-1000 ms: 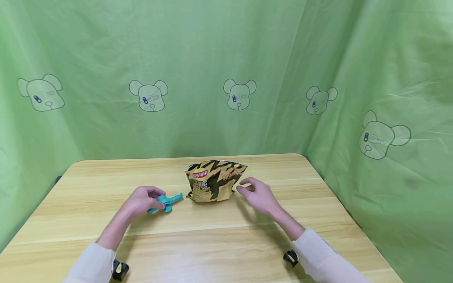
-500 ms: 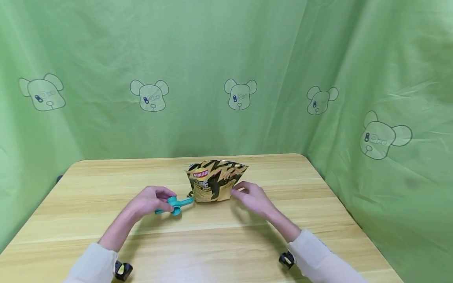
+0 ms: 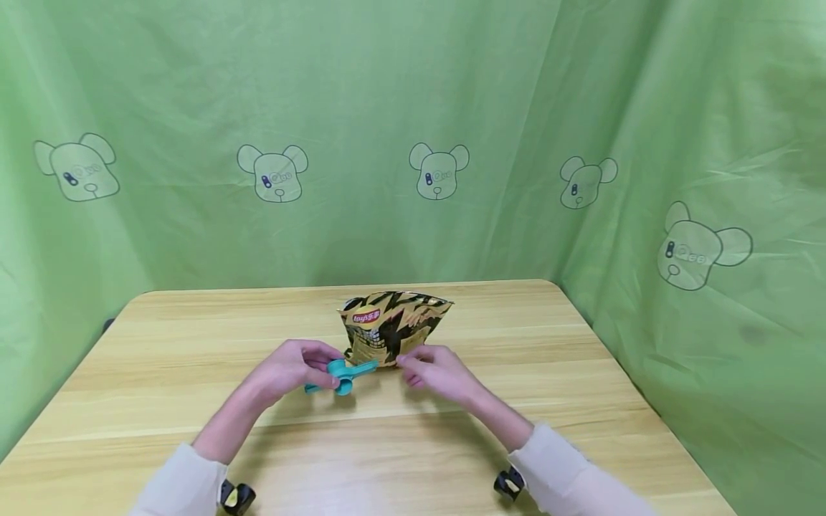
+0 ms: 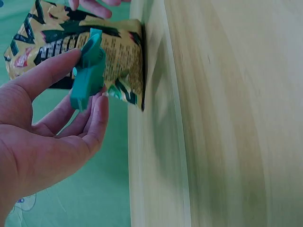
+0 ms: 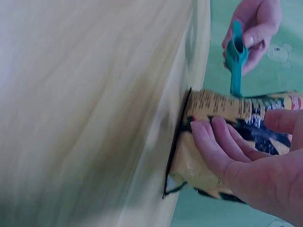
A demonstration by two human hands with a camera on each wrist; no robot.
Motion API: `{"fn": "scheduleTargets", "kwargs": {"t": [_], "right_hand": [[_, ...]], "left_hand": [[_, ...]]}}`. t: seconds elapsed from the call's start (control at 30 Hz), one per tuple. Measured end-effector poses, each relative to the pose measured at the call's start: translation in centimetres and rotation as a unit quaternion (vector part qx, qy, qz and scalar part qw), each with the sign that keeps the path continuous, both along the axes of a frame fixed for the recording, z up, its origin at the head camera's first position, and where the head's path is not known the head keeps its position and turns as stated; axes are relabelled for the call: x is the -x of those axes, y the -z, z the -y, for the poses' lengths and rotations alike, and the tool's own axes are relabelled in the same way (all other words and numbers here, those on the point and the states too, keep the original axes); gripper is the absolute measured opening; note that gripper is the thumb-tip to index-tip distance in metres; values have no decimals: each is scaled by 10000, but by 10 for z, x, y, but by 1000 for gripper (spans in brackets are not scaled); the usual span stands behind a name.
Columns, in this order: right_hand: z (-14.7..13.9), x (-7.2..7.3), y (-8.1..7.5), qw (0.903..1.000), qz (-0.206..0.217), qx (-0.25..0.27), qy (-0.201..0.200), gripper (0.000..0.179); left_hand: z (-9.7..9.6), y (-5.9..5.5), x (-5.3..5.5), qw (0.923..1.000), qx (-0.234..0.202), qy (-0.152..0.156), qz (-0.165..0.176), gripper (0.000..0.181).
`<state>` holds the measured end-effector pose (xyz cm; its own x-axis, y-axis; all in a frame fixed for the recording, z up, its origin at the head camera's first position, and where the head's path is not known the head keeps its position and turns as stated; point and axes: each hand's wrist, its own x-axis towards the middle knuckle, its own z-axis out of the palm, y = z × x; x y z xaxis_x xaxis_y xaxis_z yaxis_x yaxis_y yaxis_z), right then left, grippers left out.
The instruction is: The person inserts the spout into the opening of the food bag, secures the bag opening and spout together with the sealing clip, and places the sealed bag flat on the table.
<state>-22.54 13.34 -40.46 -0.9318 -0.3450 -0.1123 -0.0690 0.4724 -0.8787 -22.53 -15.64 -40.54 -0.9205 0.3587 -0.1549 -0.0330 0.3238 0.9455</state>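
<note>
Thumb and fingers of my left hand (image 3: pixel 290 374) pinch a teal plastic bag clip (image 3: pixel 338 368) with a round spout at its middle, held just above the table. In the left wrist view the clip (image 4: pixel 89 78) overlaps the bag behind it. A gold and black Lay's chip bag (image 3: pixel 371 333) stands upright at the table's middle. My right hand (image 3: pixel 445 374) is in front of the bag's lower right, near the clip's end, fingers loosely bent. From the right wrist, this hand (image 5: pixel 265 179) shows a gap between thumb and fingers, with nothing held; the bag (image 5: pixel 210 106) lies behind it.
The pale wooden table (image 3: pixel 413 459) spreads out around both hands. A green curtain (image 3: pixel 361 236) with printed bear heads hangs behind it and along the sides. Small black devices (image 3: pixel 237 498) sit at both wrists.
My left hand has carried the clip rightward, in front of the bag. My right hand has moved left from beside the bag to its front. The bag has stayed in place.
</note>
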Motion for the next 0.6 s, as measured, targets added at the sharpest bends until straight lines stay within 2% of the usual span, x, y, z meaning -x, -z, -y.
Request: {"fn": "scheduleTargets", "kwargs": {"t": [0.23,0.6], "right_hand": [[12,-5,-1,9978,350,516,-209,47],[17,-6,-4,9938,425,1022,-93,29]], "left_hand": [[-9,-2,-1,9998,-172,132,42,57],[-21,-7,-5,9990,-365,245,60,57]]}}
